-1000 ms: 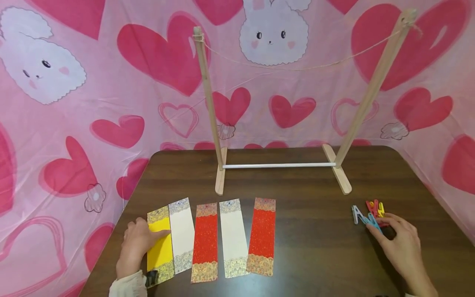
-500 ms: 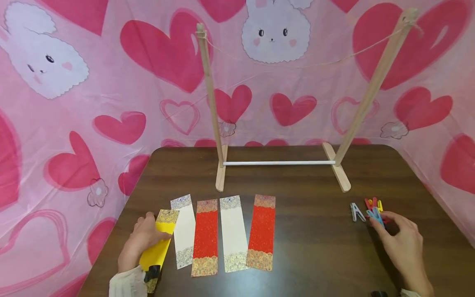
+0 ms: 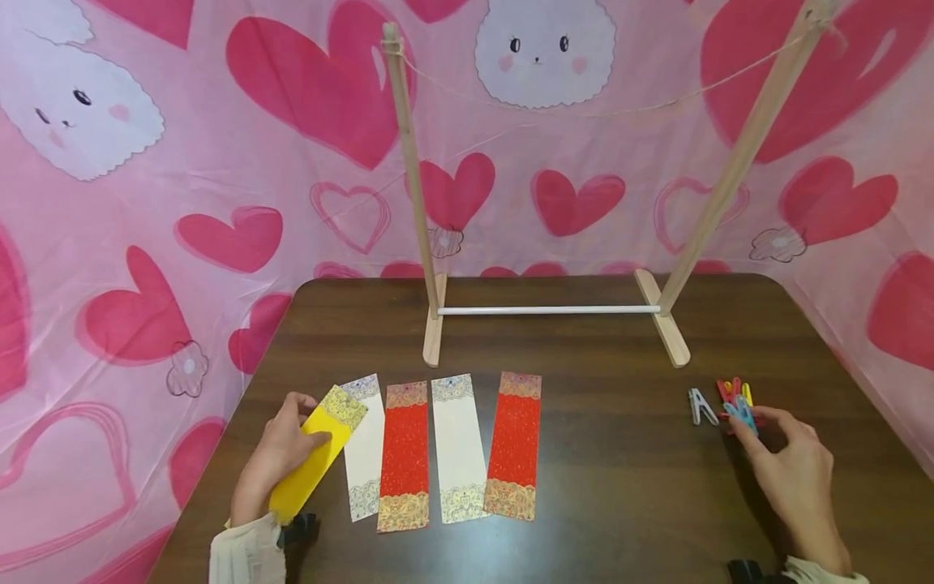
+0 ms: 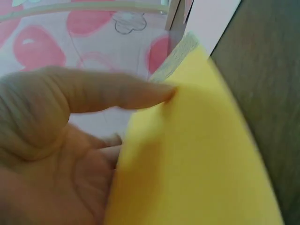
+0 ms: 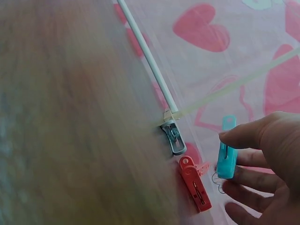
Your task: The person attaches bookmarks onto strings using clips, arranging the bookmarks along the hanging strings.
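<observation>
My left hand (image 3: 276, 444) pinches a yellow paper strip (image 3: 312, 464) with a lace-patterned end, thumb on its face. The strip is tilted up off the table, its upper end overlapping a white strip (image 3: 364, 454). In the left wrist view the thumb presses the yellow strip (image 4: 197, 150) near one edge; the fingers behind it are partly hidden. My right hand (image 3: 794, 470) pinches a light blue clothespin (image 5: 227, 159) between thumb and fingers. Close by lie a grey clothespin (image 3: 702, 407) and a red clothespin (image 5: 195, 184), with yellow ones partly hidden behind.
To the right of the held strip lie a red strip (image 3: 404, 454), another white strip (image 3: 460, 450) and another red strip (image 3: 516, 446). A wooden stand with a white crossbar (image 3: 547, 310) and a sagging string (image 3: 620, 110) stands at the table's (image 3: 598, 487) back, before a heart-patterned cloth (image 3: 576, 203).
The yellow strip, flat on the table a second ago, is now lifted and tilted in my left hand. The blue clothespin is raised slightly in my right hand. The view has dipped a little.
</observation>
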Demonstrator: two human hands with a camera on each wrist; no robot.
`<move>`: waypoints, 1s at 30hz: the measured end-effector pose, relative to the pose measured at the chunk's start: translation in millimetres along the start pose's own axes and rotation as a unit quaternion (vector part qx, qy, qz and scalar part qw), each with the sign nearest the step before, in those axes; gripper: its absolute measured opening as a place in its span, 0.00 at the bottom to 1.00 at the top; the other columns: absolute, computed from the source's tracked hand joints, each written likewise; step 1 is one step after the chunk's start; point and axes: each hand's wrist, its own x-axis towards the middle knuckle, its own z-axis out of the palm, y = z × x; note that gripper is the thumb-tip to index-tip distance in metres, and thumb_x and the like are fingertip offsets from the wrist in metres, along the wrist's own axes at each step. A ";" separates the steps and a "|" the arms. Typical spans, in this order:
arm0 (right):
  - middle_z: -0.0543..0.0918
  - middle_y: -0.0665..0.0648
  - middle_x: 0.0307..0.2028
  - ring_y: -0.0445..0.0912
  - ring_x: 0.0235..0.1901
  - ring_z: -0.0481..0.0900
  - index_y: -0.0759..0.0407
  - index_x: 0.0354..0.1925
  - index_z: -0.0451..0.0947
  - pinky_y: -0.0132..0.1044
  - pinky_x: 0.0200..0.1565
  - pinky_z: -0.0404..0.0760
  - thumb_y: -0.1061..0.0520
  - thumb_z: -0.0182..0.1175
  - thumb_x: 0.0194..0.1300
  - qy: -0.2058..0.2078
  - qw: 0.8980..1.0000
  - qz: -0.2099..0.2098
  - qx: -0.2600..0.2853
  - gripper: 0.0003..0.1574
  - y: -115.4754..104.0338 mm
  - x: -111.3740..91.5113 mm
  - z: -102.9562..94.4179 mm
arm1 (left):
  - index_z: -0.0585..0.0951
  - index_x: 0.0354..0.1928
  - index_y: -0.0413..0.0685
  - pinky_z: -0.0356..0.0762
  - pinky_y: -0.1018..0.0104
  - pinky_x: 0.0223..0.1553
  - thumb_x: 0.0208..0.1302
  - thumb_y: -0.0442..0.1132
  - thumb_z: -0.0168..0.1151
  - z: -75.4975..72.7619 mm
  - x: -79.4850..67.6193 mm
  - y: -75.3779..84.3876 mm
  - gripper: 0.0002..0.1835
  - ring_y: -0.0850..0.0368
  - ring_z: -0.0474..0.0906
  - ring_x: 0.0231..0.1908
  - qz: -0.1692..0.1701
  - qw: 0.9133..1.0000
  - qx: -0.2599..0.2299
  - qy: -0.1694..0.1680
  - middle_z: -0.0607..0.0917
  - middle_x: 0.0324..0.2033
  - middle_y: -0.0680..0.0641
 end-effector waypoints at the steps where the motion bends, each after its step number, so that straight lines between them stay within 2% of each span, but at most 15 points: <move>1: 0.87 0.54 0.35 0.33 0.38 0.76 0.66 0.44 0.82 0.43 0.42 0.67 0.57 0.73 0.57 0.001 1.000 0.000 0.000 0.19 0.4 0.1 -0.1 | 0.64 0.59 0.32 0.84 0.53 0.37 0.63 0.35 0.67 -0.1 1.3 -0.3 0.29 0.47 0.78 0.34 0.006 1.000 -0.005 0.016 0.78 0.49 0.27; 4: 0.78 0.24 0.28 0.14 0.29 0.64 0.63 0.51 0.81 0.34 0.35 0.64 0.57 0.71 0.60 -0.001 1.000 -0.008 0.008 0.22 1.6 0.6 -0.9 | 0.71 0.58 0.29 0.82 0.60 0.33 0.66 0.36 0.64 -1.9 3.3 1.2 0.23 0.47 0.79 0.32 0.025 0.997 -0.012 0.073 0.80 0.49 0.26; 6: 0.67 0.14 0.30 0.12 0.28 0.64 0.58 0.59 0.78 0.31 0.32 0.64 0.58 0.69 0.63 -0.006 1.000 -0.020 0.015 0.26 2.8 0.7 -1.8 | 0.76 0.55 0.30 0.79 0.65 0.30 0.68 0.36 0.63 -3.5 4.5 2.5 0.19 0.48 0.78 0.30 0.036 0.993 -0.023 0.112 0.82 0.46 0.27; 9: 0.68 0.16 0.32 0.15 0.29 0.66 0.51 0.65 0.75 0.26 0.31 0.64 0.61 0.65 0.66 -0.009 0.999 -0.036 0.022 0.30 3.8 0.2 -2.5 | 0.78 0.53 0.32 0.77 0.70 0.27 0.68 0.37 0.64 -4.7 5.0 5.2 0.17 0.51 0.78 0.27 0.039 0.986 -0.062 0.149 0.84 0.44 0.29; 12: 0.68 0.18 0.35 0.16 0.32 0.66 0.52 0.63 0.77 0.20 0.32 0.64 0.61 0.63 0.68 -0.011 0.999 -0.040 0.021 0.26 4.4 -1.0 -2.5 | 0.78 0.52 0.34 0.76 0.72 0.26 0.69 0.38 0.64 -3.4 5.8 6.8 0.16 0.55 0.76 0.25 0.034 0.980 -0.109 0.165 0.85 0.42 0.31; 14: 0.67 0.17 0.36 0.16 0.33 0.65 0.54 0.60 0.79 0.19 0.33 0.64 0.61 0.62 0.69 -0.017 0.999 -0.040 0.018 0.21 4.1 -1.5 -2.6 | 0.78 0.52 0.34 0.77 0.72 0.26 0.69 0.39 0.64 -2.1 5.2 7.8 0.17 0.57 0.76 0.24 0.031 0.978 -0.131 0.162 0.85 0.41 0.32; 17: 0.66 0.14 0.36 0.14 0.34 0.65 0.57 0.55 0.79 0.24 0.33 0.64 0.58 0.61 0.70 -0.028 0.999 -0.037 0.017 0.16 3.7 -1.8 -3.5 | 0.78 0.52 0.35 0.78 0.72 0.26 0.69 0.41 0.64 -0.2 3.8 10.1 0.18 0.59 0.77 0.23 0.037 0.976 -0.152 0.151 0.85 0.39 0.34; 20: 0.67 0.14 0.35 0.13 0.34 0.65 0.56 0.53 0.80 0.26 0.34 0.64 0.55 0.61 0.70 -0.030 0.999 -0.033 0.019 0.14 2.3 -1.5 -4.4 | 0.77 0.52 0.34 0.81 0.68 0.28 0.69 0.42 0.64 0.4 2.4 11.4 0.19 0.57 0.80 0.25 0.057 0.972 -0.192 0.119 0.86 0.38 0.37; 22: 0.67 0.13 0.35 0.13 0.34 0.65 0.57 0.51 0.80 0.25 0.34 0.64 0.55 0.62 0.70 -0.029 0.999 -0.032 0.021 0.13 0.6 -1.6 -4.8 | 0.76 0.53 0.34 0.83 0.65 0.30 0.70 0.42 0.63 0.0 1.8 10.7 0.18 0.55 0.82 0.26 0.070 0.966 -0.234 0.087 0.87 0.36 0.42; 25: 0.70 0.16 0.31 0.17 0.30 0.67 0.56 0.46 0.82 0.25 0.32 0.64 0.55 0.63 0.69 -0.026 0.999 -0.032 0.021 0.09 -1.6 -2.1 -3.7 | 0.74 0.52 0.33 0.84 0.62 0.32 0.71 0.40 0.61 -0.2 1.9 7.6 0.17 0.52 0.83 0.29 0.087 0.951 -0.295 0.040 0.88 0.35 0.49; 30: 0.72 0.24 0.22 0.25 0.22 0.66 0.57 0.38 0.83 0.24 0.27 0.63 0.55 0.64 0.68 0.013 0.999 -0.032 0.034 0.06 -7.4 -3.3 0.5 | 0.75 0.49 0.35 0.85 0.62 0.33 0.71 0.38 0.60 1.9 5.0 6.8 0.13 0.52 0.84 0.29 0.116 0.926 -0.360 0.007 0.88 0.34 0.51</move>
